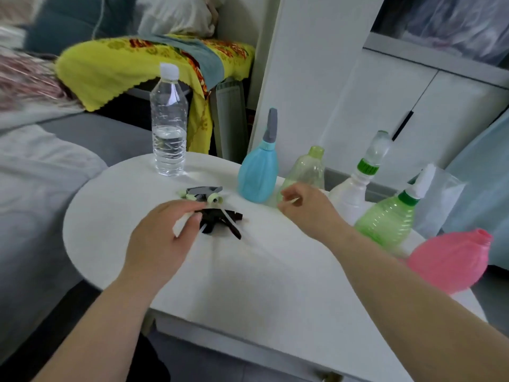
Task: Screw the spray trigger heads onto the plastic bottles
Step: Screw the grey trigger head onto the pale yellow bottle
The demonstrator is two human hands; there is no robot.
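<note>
A pile of spray trigger heads [217,213], black with pale tubes and light caps, lies in the middle of the white table [248,271]. My left hand [159,241] is over the pile's left side and grips a pale tube of one head. My right hand [305,208] hovers to the right of the pile with fingers curled, pinching a thin pale tube. Just behind it stands a pale green open-necked bottle [305,172]. A blue bottle [259,172] with a grey nozzle stands next to it. A pink open bottle [451,260] lies at the right edge.
A clear water bottle [168,125] with a white cap stands at the table's back. A white bottle [355,188] and a green bottle [385,221], both with heads on, stand at the right. A grey sofa [41,175] lies to the left, white cabinets [413,106] behind.
</note>
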